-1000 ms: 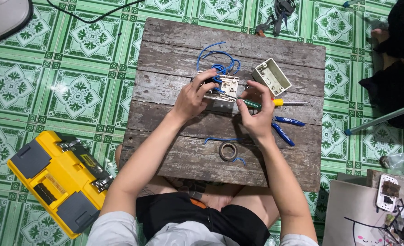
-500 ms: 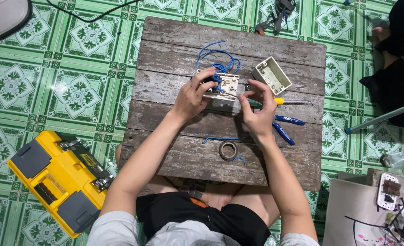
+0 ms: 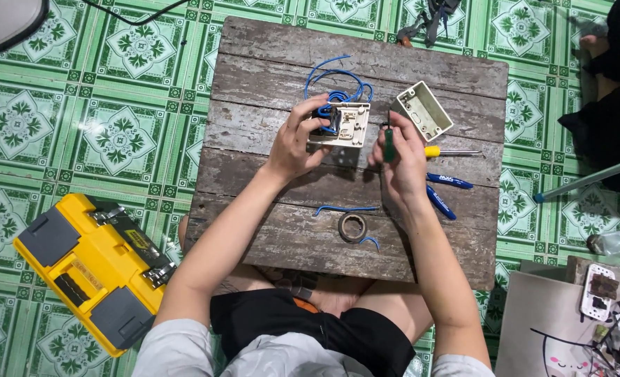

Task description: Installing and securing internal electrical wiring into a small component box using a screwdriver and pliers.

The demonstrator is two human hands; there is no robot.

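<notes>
Looking down over a beat-up wooden table [image 3: 268, 237], so I'll place everything off that. Nearest the person's lap, by the table's near edge, sits a roll of dark tape [image 3: 352, 227] with a short scrap of blue wire [image 3: 345, 208] just beyond it. Past that, around the middle of the table, both hands are busy but apart from each other: the left hand [image 3: 296, 143] is wrapped on the left side of a cream switch plate [image 3: 343, 126], lifted and tilted, and the right hand [image 3: 397, 157] is closed round a green-handled screwdriver [image 3: 388, 143] held upright just right of the plate, not touching it as far as I can tell. Right of that hand lie two blue pens [image 3: 442, 192] and a yellow-handled screwdriver [image 3: 449, 151]. Further back, blue wires [image 3: 334, 80] loop out from behind the plate, and a cream back box [image 3: 424, 110] sits open side up. Off the table's left side, on the green tiles, there's a yellow toolbox [image 3: 90, 269].
</notes>
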